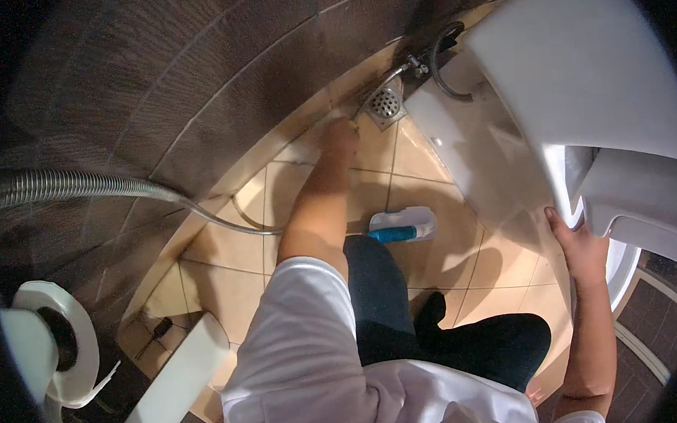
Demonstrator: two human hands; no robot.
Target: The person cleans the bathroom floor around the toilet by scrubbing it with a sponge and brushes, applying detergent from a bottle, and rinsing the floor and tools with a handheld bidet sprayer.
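Note:
My left hand (340,139) reaches down to the tiled floor by the wall, close to the drain grate (385,104). Its fingers are curled, and a small yellowish bit shows at their tips; what they hold is hidden. A thin metal hose runs from a valve (419,67) toward this hand. My right hand (582,248) grips the edge of the white toilet (559,181), thumb on top, other fingers hidden. On the floor between my arms and by my knee lies a white, oblong item with a blue part (402,225), perhaps a scrubbing brush.
Dark tiled wall (217,80) curves along the left and top. A ribbed metal hose (100,183) hangs down to the beige floor tiles (226,267) and passes behind my left arm. At lower left are a white ring-shaped fixture (84,332) and a long white panel (171,385).

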